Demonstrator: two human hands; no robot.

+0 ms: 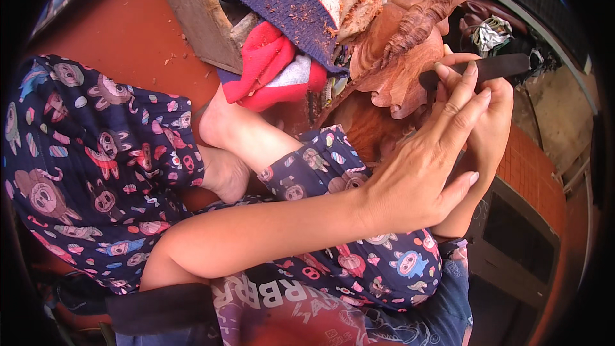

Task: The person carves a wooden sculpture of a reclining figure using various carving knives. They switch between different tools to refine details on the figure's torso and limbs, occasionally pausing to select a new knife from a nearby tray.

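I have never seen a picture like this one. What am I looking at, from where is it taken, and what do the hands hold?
There is no machine here. A camera worn on a person's head looks down at their own two bare hands, and its wide lens bends the edges. The person sits with legs folded in patterned trousers on a reddish floor. In front stands a reddish-brown wood carving. The right hand grips a dark flat tool against the carving. The left hand lies over the right one, fingers stretched toward the tool. Nearby lie a red cloth and a blue knitted cloth covered with wood shavings.
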